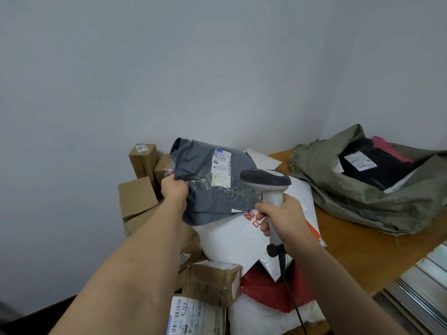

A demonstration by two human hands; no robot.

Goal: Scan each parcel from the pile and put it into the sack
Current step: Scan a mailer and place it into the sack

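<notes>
My left hand [174, 189] grips the left edge of a grey plastic parcel [205, 189] and holds it up over the pile, its white label [221, 165] facing me. My right hand [280, 216] grips the handle of a grey barcode scanner [266, 181], whose head points at the parcel's label from close by. An olive woven sack [358, 189] lies open on the wooden table [350, 250] at the right, with dark and pink parcels inside it.
Below my hands lies the pile: brown cardboard boxes [137, 197] at the left against the wall, a large white mailer [239, 235], a red bag [268, 291] and labelled boxes [212, 281] near me. The scanner's black cable [292, 301] hangs down. Metal rails [425, 286] run along the right edge.
</notes>
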